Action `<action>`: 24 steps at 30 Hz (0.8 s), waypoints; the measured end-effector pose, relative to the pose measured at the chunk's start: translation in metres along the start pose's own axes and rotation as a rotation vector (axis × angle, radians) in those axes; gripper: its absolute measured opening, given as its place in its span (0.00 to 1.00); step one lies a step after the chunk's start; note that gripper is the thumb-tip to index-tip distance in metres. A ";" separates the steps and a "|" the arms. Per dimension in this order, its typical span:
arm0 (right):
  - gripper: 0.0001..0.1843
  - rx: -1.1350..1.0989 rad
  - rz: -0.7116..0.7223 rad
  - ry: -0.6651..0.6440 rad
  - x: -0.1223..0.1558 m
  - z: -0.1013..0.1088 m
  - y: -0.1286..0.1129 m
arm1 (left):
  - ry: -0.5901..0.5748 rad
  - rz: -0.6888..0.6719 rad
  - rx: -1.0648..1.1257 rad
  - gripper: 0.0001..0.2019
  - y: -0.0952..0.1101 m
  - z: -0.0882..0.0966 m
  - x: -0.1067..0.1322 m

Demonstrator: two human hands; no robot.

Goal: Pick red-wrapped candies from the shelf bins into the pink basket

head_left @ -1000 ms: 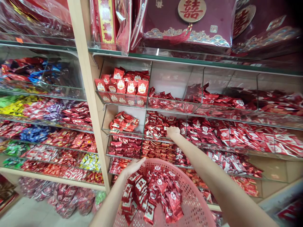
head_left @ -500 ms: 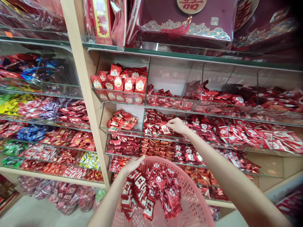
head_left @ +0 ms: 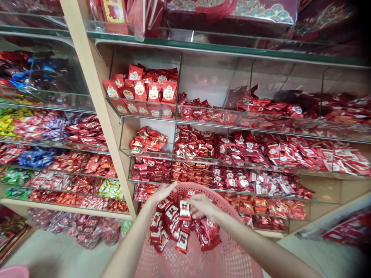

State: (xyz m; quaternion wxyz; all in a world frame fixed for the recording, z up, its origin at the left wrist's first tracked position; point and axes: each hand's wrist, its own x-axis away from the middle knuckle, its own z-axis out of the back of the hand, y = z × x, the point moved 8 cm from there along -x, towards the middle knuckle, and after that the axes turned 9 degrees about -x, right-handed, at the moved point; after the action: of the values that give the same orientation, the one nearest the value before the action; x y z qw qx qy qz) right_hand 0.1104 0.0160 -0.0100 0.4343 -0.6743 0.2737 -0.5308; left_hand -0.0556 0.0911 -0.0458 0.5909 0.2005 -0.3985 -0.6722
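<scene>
A pink perforated plastic basket [head_left: 228, 255] sits low in front of me, piled with red candy packets [head_left: 174, 227]. My left hand [head_left: 160, 193] grips the basket's far rim, fingers curled over it. My right hand [head_left: 199, 206] is over the pile in the basket, fingers pinched on a red candy packet [head_left: 184, 210]. Behind the basket stand clear shelf bins; the middle bin [head_left: 194, 144] holds red and white packets.
Glass-fronted shelves [head_left: 261, 127] full of red wrapped sweets fill the right. A wooden upright [head_left: 95, 108] divides them from the left shelves with yellow, blue, purple and green sweets [head_left: 34, 131]. Red gift boxes [head_left: 232, 11] rest on the top shelf. Bagged sweets [head_left: 81, 231] lie on the floor.
My right hand has drawn back from the middle shelf bin and come down over the basket, with a red packet in it. My left hand stays on the rim. The view tilted downward.
</scene>
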 end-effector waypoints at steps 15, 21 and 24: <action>0.04 0.163 -0.278 0.112 -0.012 -0.008 0.123 | 0.008 0.011 -0.043 0.33 0.011 0.005 0.008; 0.04 0.121 -0.220 0.134 -0.017 -0.006 0.132 | 0.000 0.019 -0.048 0.33 0.013 0.005 0.009; 0.04 0.278 -0.181 0.122 -0.013 -0.001 0.128 | 0.006 0.015 -0.045 0.32 0.014 0.006 0.009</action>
State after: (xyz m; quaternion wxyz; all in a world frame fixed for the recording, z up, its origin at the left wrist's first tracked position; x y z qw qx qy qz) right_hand 0.1176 -0.0343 -0.1280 0.4565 -0.5960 0.1617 -0.6405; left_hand -0.0535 0.0841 -0.0298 0.6014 0.1860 -0.3829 -0.6760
